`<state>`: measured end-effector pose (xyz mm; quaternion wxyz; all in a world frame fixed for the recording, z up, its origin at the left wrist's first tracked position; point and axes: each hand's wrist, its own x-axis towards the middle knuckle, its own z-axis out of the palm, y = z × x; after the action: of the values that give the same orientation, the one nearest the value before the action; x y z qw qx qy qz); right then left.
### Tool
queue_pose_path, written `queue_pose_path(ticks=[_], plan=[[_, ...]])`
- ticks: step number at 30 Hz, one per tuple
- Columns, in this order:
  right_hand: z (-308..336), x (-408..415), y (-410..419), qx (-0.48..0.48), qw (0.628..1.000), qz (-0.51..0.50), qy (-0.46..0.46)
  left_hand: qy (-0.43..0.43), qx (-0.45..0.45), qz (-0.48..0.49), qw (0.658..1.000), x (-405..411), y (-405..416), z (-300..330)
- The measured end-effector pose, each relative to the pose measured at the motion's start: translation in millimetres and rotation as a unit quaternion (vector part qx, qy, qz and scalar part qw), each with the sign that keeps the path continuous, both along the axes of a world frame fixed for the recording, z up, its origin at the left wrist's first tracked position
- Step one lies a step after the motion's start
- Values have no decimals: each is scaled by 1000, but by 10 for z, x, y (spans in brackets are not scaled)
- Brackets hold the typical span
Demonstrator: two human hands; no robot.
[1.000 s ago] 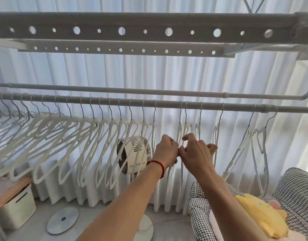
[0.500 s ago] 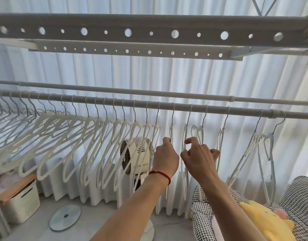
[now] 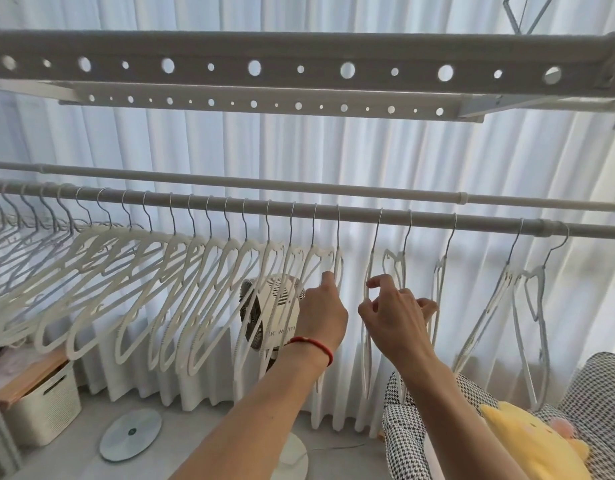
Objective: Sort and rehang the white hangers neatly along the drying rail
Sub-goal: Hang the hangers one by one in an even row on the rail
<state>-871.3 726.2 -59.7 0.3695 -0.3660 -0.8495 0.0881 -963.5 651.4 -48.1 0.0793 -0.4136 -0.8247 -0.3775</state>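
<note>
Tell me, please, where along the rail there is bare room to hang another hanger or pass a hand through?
The front rail is bare between the lone hanger and the pair at the right end. A narrower gap lies above the hands, between the hook over the left hand and the hook over the right hand. Left of that, the packed row is crowded.

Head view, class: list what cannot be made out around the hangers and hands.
- Left hand: seen from behind, so its hold on the hanger is hidden.
- Fan: hangers and the wrist cover its label.
- Drying rail: both ends cut off by the frame edges.
</note>
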Motion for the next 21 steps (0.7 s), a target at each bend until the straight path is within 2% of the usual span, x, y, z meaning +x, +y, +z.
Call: queue_pose_path(ticks=[11,21], plan=[[-5,-15,-21,6,1000,-18,-8,-25,-7,-1,1000,-4,-6,23],[10,-42,-90,67,992,-62,-91,-35,-30,-6,999,37,-106,103]])
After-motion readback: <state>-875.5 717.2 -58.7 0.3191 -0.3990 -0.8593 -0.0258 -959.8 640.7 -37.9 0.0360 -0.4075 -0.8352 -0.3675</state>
